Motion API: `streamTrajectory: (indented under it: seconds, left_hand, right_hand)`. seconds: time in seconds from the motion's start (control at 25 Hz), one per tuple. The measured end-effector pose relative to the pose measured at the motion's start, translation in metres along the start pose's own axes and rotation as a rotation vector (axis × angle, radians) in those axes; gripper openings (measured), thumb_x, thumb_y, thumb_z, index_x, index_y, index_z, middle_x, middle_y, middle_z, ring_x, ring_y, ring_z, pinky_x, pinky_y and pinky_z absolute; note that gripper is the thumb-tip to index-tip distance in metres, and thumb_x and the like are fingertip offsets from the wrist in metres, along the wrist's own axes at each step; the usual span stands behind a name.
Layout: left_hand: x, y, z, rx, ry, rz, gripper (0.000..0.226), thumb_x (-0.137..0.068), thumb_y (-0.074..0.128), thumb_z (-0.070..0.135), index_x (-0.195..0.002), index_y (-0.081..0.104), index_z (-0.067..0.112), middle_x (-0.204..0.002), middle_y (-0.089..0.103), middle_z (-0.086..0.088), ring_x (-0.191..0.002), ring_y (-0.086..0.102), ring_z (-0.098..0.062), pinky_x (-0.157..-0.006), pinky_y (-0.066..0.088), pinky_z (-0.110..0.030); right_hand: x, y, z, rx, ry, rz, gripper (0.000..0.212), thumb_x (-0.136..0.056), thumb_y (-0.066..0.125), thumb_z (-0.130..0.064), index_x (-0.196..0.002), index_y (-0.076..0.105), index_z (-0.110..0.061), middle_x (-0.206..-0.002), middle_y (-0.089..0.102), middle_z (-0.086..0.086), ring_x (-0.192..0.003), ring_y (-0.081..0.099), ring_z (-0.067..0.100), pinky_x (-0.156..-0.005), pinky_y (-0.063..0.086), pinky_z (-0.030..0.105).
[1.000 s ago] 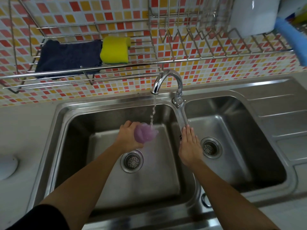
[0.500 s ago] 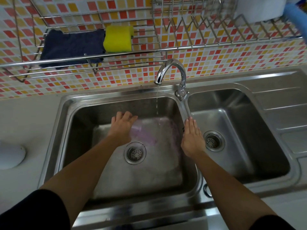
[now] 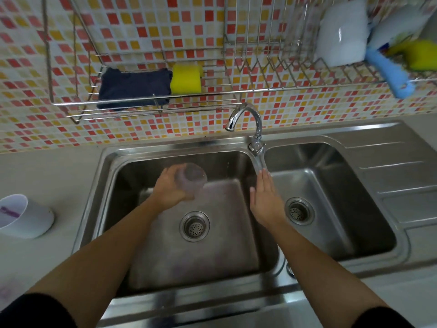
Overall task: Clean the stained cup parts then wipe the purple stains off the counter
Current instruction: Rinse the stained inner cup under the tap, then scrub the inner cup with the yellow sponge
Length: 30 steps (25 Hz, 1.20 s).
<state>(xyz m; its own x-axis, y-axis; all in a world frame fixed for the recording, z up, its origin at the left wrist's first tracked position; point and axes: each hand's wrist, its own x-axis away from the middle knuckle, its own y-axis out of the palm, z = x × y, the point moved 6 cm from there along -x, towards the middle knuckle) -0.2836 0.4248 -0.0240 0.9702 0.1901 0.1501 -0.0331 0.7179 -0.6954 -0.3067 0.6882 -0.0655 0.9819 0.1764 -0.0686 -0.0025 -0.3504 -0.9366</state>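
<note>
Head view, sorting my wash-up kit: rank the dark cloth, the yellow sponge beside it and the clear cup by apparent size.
1. dark cloth, clearly largest.
2. yellow sponge and clear cup look about alike; the cup is nearer the camera, so unranked.

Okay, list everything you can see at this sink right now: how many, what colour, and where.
clear cup: one, see-through, faint purple tint, over the left basin
white cup part: one, white, purple stain inside, on the counter left of the sink
purple smear: one, faint, counter's near left edge
sink: one, steel, two basins
drains: two, steel, one per basin
tap: one, chrome, behind the basin divider
wire rack: one, steel, on the tiled wall
cloth: one, dark blue, on the rack
sponges: two, yellow, one beside the cloth, one at the rack's far right
blue tool: one, light blue, rack's right end, kind unclear
left hand: grips the clear cup
right hand: fingers straight, tips at the tap's lever
</note>
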Motion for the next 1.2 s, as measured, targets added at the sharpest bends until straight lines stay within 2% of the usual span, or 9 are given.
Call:
streamTrajectory:
  seconds: [0.2,0.32,0.4,0.56,0.64,0.8,0.92,1.04,1.2]
  left_hand:
    - [0.022,-0.024,0.001,0.366,0.006,-0.089,0.087,-0.055,0.088,0.017,-0.129,0.044,0.026,-0.125,0.055,0.005,-0.117,0.053,-0.018,-0.097,0.049,-0.039]
    - [0.033,-0.050,0.023,0.408,0.109,-0.095,0.086,-0.061,0.086,0.018,-0.134,0.041,0.024,-0.128,0.053,0.008,-0.117,0.052,-0.009,-0.095,0.047,-0.027]
    - [0.042,-0.068,0.038,0.418,0.172,-0.089,0.083,-0.064,0.084,0.013,-0.131,0.039,0.030,-0.120,0.053,0.017,-0.109,0.053,0.002,-0.085,0.047,-0.014]
    - [0.056,-0.093,0.042,0.354,0.257,-0.100,0.082,-0.065,0.084,0.016,-0.119,0.032,0.048,-0.120,0.047,0.024,-0.109,0.050,0.011,-0.088,0.047,-0.014]
    - [0.061,-0.099,0.034,0.359,0.243,-0.127,0.086,-0.064,0.084,0.018,-0.123,0.029,0.048,-0.122,0.046,0.023,-0.113,0.049,0.009,-0.090,0.047,-0.014]
    - [0.066,-0.105,0.028,0.360,0.232,-0.124,0.091,-0.064,0.084,0.021,-0.129,0.025,0.043,-0.125,0.040,0.027,-0.114,0.044,0.011,-0.086,0.044,-0.008]
    - [0.066,-0.106,0.023,0.368,0.191,-0.117,0.087,-0.068,0.082,0.020,-0.127,0.023,0.043,-0.118,0.037,0.033,-0.105,0.042,0.015,-0.076,0.040,-0.004]
    - [0.065,-0.104,0.017,0.367,0.187,-0.137,0.087,-0.068,0.081,0.022,-0.130,0.023,0.041,-0.122,0.039,0.024,-0.110,0.044,0.006,-0.079,0.043,-0.009]
    - [0.065,-0.099,0.009,0.387,0.189,-0.182,0.091,-0.065,0.082,0.025,-0.134,0.024,0.038,-0.131,0.043,0.012,-0.121,0.046,-0.006,-0.094,0.048,-0.026]
  right_hand:
    - [-0.014,-0.134,-0.107,-0.314,-0.339,0.501,0.043,-0.094,0.034,-0.024,-0.129,0.045,-0.001,-0.133,0.049,0.016,-0.126,0.041,0.021,-0.109,0.031,0.029]
    - [-0.043,-0.205,-0.171,-0.305,-0.470,0.670,0.031,-0.090,0.047,-0.013,-0.119,0.051,-0.002,-0.123,0.052,0.015,-0.117,0.045,0.020,-0.103,0.030,0.019]
    - [-0.082,-0.220,-0.205,-0.222,-0.418,0.487,0.038,-0.090,0.050,-0.017,-0.125,0.046,-0.004,-0.130,0.046,0.016,-0.121,0.043,0.027,-0.104,0.036,0.030]
    - [-0.141,-0.190,-0.220,-0.089,-0.092,-0.096,0.077,-0.088,0.051,-0.051,-0.146,0.019,-0.013,-0.153,0.017,0.018,-0.137,0.026,0.036,-0.109,0.031,0.042]
    - [-0.152,-0.175,-0.225,-0.059,-0.059,-0.213,0.079,-0.084,0.054,-0.057,-0.144,0.026,-0.014,-0.150,0.028,0.015,-0.133,0.033,0.036,-0.103,0.036,0.040]
    - [-0.156,-0.175,-0.237,-0.115,-0.158,-0.121,0.041,-0.085,0.058,-0.043,-0.115,0.055,-0.015,-0.123,0.058,0.010,-0.099,0.056,0.029,-0.075,0.043,0.029]
    - [-0.141,-0.200,-0.235,-0.158,-0.210,0.035,0.048,-0.091,0.048,-0.034,-0.135,0.042,-0.013,-0.140,0.040,0.017,-0.122,0.044,0.034,-0.097,0.038,0.037]
    - [-0.093,-0.234,-0.239,-0.306,-0.498,0.202,0.047,-0.096,0.037,-0.030,-0.141,0.035,-0.015,-0.141,0.035,0.013,-0.129,0.036,0.029,-0.102,0.029,0.034]
    - [-0.013,-0.226,-0.220,-0.218,-0.809,0.055,0.060,-0.081,0.030,-0.031,-0.139,0.036,-0.022,-0.139,0.032,0.007,-0.119,0.040,0.020,-0.093,0.037,0.034]
